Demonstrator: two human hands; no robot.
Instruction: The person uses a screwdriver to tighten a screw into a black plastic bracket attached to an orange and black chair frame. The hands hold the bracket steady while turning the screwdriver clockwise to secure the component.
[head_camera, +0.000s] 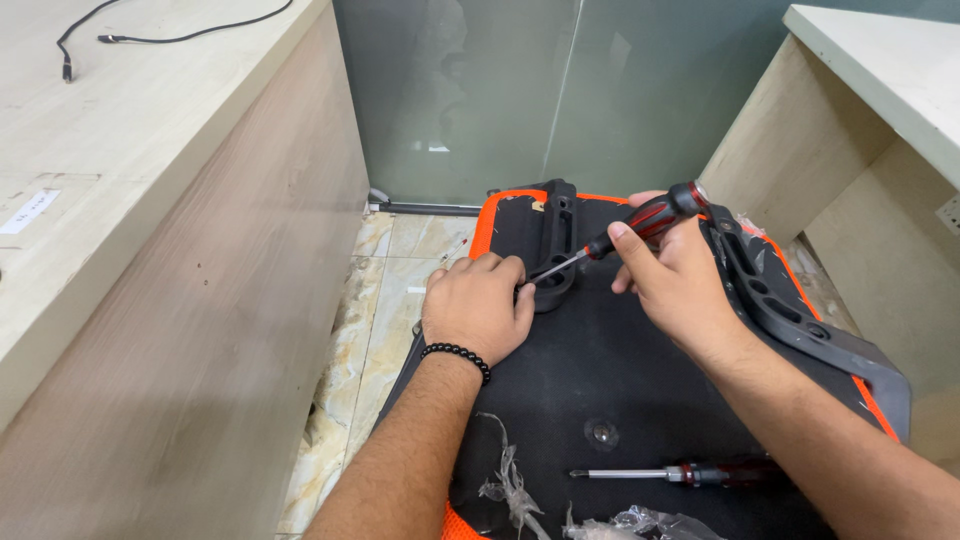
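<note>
Centre of frame: a black fabric-covered panel with an orange rim (600, 370) lies flat on the pale marbled tile floor (385, 300), between a light wood desk side at left (200, 330) and another light wood desk at right (860, 130). Frosted glass partition (500, 90) across the top.

Right hand (680, 280), centre right: fingers wrapped tight around the red-and-black handle of a screwdriver (640, 222). The metal shaft slants down and left, tip meeting a black plastic bracket (555, 245) that stands on the panel's upper middle.

Left hand (478, 305), just left of centre, black bead bracelet (456, 355) on the wrist: fingers curled together, resting on the panel and pressed against the bracket's lower end, fingertips right beside the screwdriver tip. Whether they pinch anything small cannot be told.

A grey plastic arm with slotted holes (790, 315) runs along the panel's right edge, behind the right forearm.

Lower centre: a second screwdriver with a dark red handle (680, 473) lies loose on the panel, tip pointing left. Just above it, a small round metal fitting (601, 433) set in the fabric. Crumpled clear plastic wrap (520, 490) at the bottom edge.

Upper left: black cable (180, 38) on the desk top.
</note>
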